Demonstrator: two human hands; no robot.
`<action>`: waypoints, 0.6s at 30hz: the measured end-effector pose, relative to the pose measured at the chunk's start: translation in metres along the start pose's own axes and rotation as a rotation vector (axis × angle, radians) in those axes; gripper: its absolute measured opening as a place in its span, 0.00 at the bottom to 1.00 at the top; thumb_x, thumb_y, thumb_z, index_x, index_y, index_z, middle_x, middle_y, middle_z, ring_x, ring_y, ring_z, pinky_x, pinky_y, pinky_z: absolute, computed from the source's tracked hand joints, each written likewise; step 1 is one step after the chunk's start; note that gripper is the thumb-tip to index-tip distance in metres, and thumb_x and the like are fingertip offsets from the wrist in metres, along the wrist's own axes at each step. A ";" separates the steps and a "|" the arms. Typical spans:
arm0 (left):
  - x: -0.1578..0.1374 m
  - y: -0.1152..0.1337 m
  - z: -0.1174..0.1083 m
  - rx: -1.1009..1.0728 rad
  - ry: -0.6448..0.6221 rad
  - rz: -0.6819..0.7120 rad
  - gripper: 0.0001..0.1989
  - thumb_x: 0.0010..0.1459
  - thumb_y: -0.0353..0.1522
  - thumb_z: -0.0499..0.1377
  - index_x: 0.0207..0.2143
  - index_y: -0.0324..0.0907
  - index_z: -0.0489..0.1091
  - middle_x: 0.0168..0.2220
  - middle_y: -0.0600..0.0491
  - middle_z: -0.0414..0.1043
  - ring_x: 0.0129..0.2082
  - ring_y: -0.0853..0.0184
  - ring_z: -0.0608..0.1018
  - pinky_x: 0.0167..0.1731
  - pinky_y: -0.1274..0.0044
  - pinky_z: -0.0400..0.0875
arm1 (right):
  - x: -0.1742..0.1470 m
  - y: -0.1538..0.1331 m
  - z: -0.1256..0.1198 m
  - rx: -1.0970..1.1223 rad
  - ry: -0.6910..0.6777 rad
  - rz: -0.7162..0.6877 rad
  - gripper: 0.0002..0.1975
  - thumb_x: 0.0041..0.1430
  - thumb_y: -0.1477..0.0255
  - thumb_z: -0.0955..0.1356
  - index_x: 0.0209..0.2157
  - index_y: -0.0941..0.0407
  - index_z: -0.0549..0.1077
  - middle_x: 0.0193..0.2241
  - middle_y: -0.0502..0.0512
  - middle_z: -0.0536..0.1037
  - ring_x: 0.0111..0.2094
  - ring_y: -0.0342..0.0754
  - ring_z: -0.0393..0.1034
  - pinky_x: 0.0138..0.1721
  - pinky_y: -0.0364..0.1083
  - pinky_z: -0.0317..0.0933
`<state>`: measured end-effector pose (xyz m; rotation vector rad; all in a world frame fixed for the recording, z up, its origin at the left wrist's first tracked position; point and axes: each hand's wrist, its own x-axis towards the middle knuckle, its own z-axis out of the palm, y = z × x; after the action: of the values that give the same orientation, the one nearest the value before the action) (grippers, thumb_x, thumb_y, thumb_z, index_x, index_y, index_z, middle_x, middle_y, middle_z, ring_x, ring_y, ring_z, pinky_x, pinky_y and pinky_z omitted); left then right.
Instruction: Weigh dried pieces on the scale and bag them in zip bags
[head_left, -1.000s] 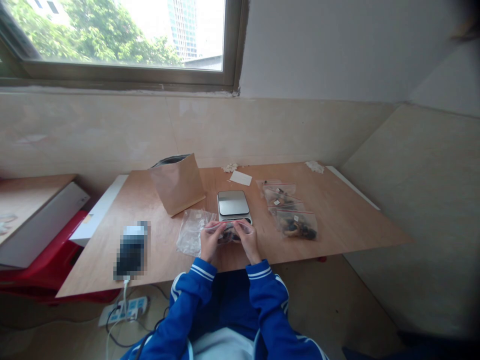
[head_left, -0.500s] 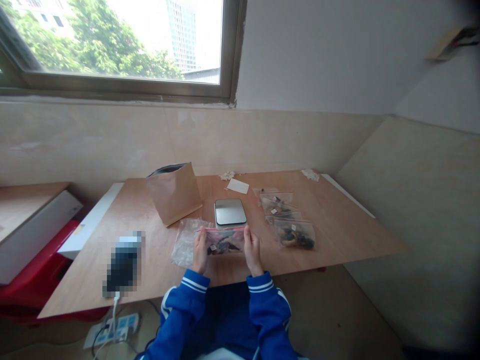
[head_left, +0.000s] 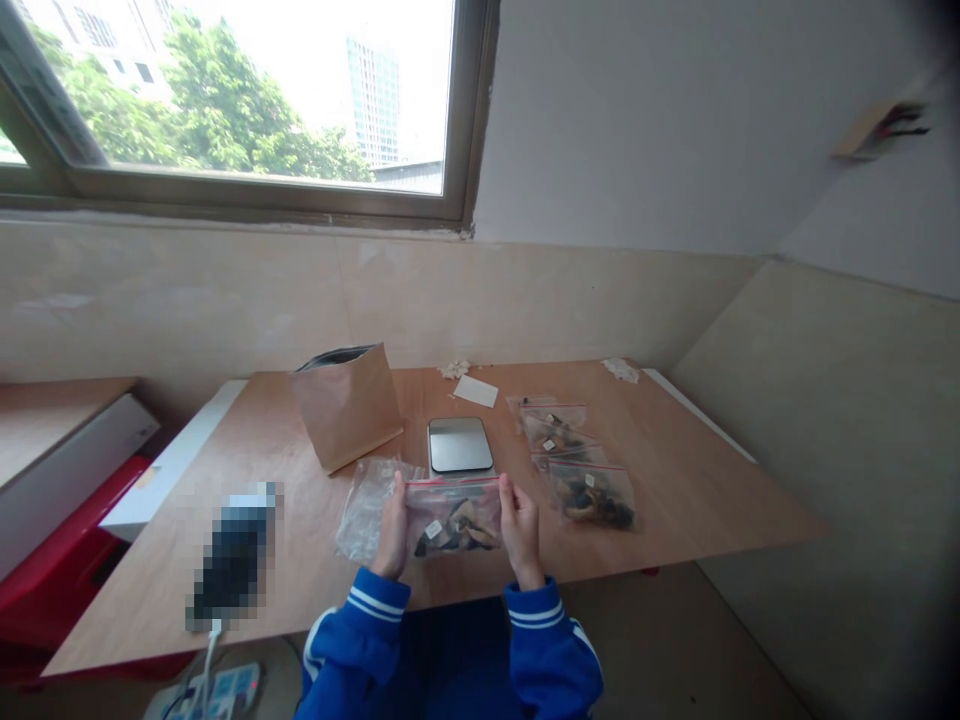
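Probably to tauten its red-edged top, the left hand [head_left: 391, 530] and right hand [head_left: 523, 525] have fingers [head_left: 398, 490] pinched tight at opposite ends of the zip bag [head_left: 456, 525], which spans between them; just beyond these fingers, the scale [head_left: 459, 445] sits on the worktop [head_left: 697, 500].

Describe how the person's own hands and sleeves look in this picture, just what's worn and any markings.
The left hand and right hand are bare. The left sleeve and right sleeve are blue and reach the wrists, each ending in a blue cuff ringed by two narrow white stripes. White also shows along each sleeve's outer side.
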<state>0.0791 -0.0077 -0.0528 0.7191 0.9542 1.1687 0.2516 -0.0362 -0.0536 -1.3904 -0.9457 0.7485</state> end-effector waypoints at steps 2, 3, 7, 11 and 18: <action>0.000 0.007 -0.006 0.061 0.006 0.047 0.33 0.57 0.55 0.48 0.37 0.37 0.78 0.29 0.44 0.79 0.27 0.62 0.79 0.27 0.74 0.72 | 0.009 0.005 -0.018 -0.042 0.124 -0.013 0.30 0.57 0.44 0.60 0.24 0.57 0.74 0.20 0.57 0.76 0.24 0.51 0.70 0.29 0.46 0.62; 0.000 0.011 -0.011 0.090 0.024 0.084 0.33 0.58 0.54 0.47 0.39 0.37 0.78 0.31 0.44 0.79 0.26 0.64 0.78 0.27 0.75 0.71 | 0.016 0.008 -0.028 -0.063 0.225 -0.022 0.31 0.56 0.43 0.60 0.24 0.58 0.73 0.20 0.58 0.76 0.25 0.51 0.70 0.29 0.46 0.63; 0.003 0.031 -0.030 0.224 0.081 0.169 0.32 0.60 0.52 0.47 0.40 0.33 0.76 0.33 0.43 0.79 0.25 0.66 0.77 0.26 0.76 0.69 | 0.054 0.020 -0.063 -0.155 0.582 -0.080 0.34 0.55 0.41 0.57 0.27 0.59 0.72 0.24 0.61 0.77 0.28 0.53 0.70 0.30 0.48 0.63; 0.010 0.045 -0.038 0.303 0.188 0.258 0.32 0.60 0.51 0.45 0.35 0.33 0.76 0.36 0.41 0.78 0.27 0.64 0.77 0.27 0.74 0.70 | 0.095 0.030 -0.067 -0.111 0.586 -0.069 0.28 0.59 0.48 0.56 0.37 0.59 0.70 0.30 0.63 0.78 0.27 0.52 0.73 0.27 0.48 0.65; 0.026 0.089 -0.043 0.663 0.459 0.647 0.21 0.63 0.43 0.47 0.43 0.40 0.73 0.44 0.46 0.74 0.43 0.61 0.75 0.39 0.72 0.71 | 0.096 0.047 -0.050 -0.274 0.490 -0.168 0.21 0.54 0.60 0.64 0.44 0.60 0.64 0.39 0.66 0.74 0.35 0.51 0.71 0.37 0.50 0.66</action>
<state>0.0049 0.0402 -0.0010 1.3963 1.5999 1.6355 0.3441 0.0289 -0.0867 -1.6101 -0.7778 0.1363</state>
